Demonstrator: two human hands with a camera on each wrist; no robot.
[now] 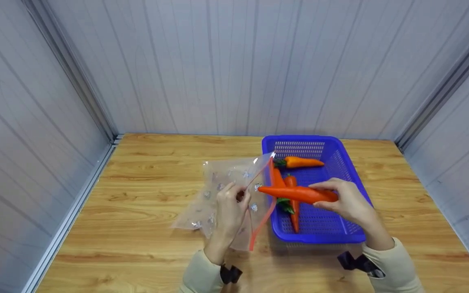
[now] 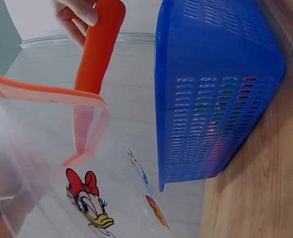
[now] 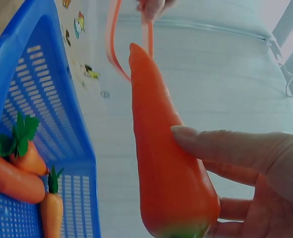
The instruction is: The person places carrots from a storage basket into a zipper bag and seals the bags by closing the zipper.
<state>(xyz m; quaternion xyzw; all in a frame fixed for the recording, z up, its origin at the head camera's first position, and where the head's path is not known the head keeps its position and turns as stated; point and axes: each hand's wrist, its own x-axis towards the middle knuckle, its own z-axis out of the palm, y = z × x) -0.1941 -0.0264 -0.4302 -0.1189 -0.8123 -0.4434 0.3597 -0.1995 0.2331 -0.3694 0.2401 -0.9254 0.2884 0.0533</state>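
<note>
My right hand (image 1: 348,201) grips a large carrot (image 1: 295,193) near its thick end, above the basket's left half. The carrot's tip points left into the mouth of a clear zip bag (image 1: 234,175). Orange-red strips edge the bag's opening, and cartoon characters are printed on its sides. My left hand (image 1: 231,203) pinches one side of the bag near the opening, which gapes toward the carrot. In the right wrist view the carrot (image 3: 161,148) shows a greenish thick end, with thumb and fingers around it.
A blue plastic basket (image 1: 350,240) with perforated walls stands right of the bag on the wooden table (image 1: 136,195). Inside are an orange carrot (image 1: 303,162) and a redder carrot (image 1: 294,215), both with green tops. Pale panel walls (image 1: 226,69) enclose the table at the back and sides.
</note>
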